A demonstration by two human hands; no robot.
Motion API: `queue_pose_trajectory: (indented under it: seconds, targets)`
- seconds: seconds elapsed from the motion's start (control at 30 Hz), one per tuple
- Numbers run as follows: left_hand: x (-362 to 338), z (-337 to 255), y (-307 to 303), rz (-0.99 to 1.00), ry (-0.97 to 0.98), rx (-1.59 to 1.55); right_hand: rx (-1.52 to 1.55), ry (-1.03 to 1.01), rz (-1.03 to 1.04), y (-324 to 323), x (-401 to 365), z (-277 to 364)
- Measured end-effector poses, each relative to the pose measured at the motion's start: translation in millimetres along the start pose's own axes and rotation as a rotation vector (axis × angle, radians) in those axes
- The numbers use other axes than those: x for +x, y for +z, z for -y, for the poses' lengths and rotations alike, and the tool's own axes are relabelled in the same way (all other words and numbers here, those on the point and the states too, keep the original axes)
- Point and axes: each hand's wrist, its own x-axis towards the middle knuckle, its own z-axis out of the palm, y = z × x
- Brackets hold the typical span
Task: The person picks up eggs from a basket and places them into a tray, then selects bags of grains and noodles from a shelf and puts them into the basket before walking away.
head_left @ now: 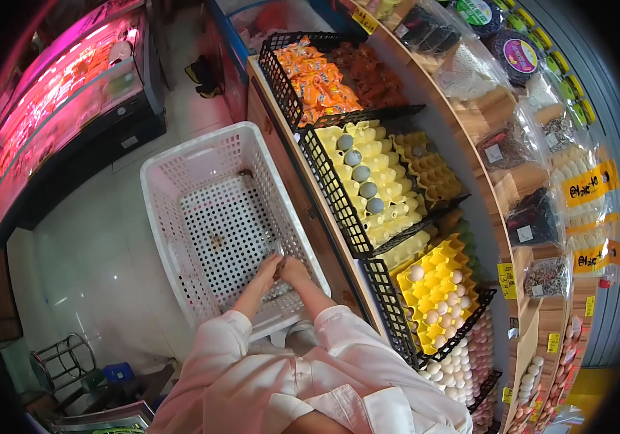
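My left hand (268, 268) and my right hand (293, 270) meet over the near right part of a large white plastic basket (155, 220). Fingers of both hands are curled in and pressed together, touching or nearly touching. Whatever lies between them, if anything, is too small to make out. Square holes pierce the basket's floor, and a few small brownish bits show on it. It stands right in front of my body, beside the wooden shelf.
On the right are black crates with orange-wrapped packets (317, 79), a pale yellow egg tray (389, 188) and a bright yellow egg tray (436, 289). Bagged dry goods (516, 54) line the upper shelf. A pink-lit display case (64, 94) stands left, a metal stool (64, 362) lower left.
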Motion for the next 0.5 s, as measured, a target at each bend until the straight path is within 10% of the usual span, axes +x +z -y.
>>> queue_pose_trajectory:
  seconds: [0.23, 0.5]
  targets:
    - [-61, -8, 40, -0.059, 0.434, 0.265, 0.77, -0.509, 0.045, -17, -45, -35]
    - [-154, -3, 165, 0.138, 0.773, 0.465, 1.046, -0.527, -0.044, -103, -184, -90]
